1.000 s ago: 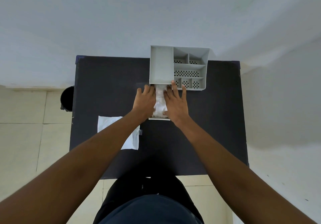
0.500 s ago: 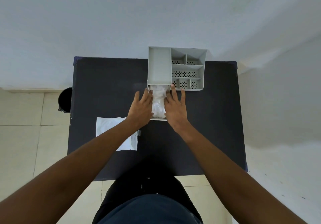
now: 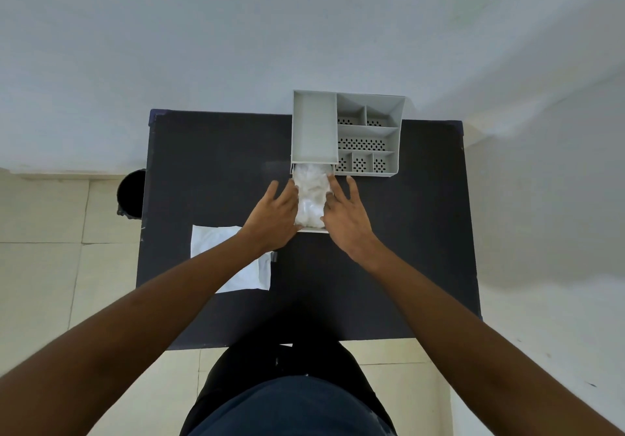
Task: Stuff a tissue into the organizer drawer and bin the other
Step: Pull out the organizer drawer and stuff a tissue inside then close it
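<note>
A grey desk organizer [image 3: 316, 127] stands at the back of the black table [image 3: 209, 158]. Its drawer [image 3: 314, 230] is pulled out toward me and holds a crumpled white tissue [image 3: 309, 195]. My left hand [image 3: 275, 210] lies on the drawer's left side and my right hand [image 3: 346, 214] on its right side, fingers spread and touching the tissue's edges. A second tissue [image 3: 243, 273] lies flat on the table at the left, partly under my left forearm. A black bin [image 3: 132, 193] stands on the floor beside the table's left edge.
The organizer's right half has several small perforated compartments [image 3: 363, 144]. A white wall rises behind the table and to the right. Pale floor tiles [image 3: 50, 266] show at the left. My dark-clothed legs are at the table's near edge.
Both hands have slid back toward me and apart, uncovering more of the crumpled tissue in the drawer. The camera view has shifted slightly.
</note>
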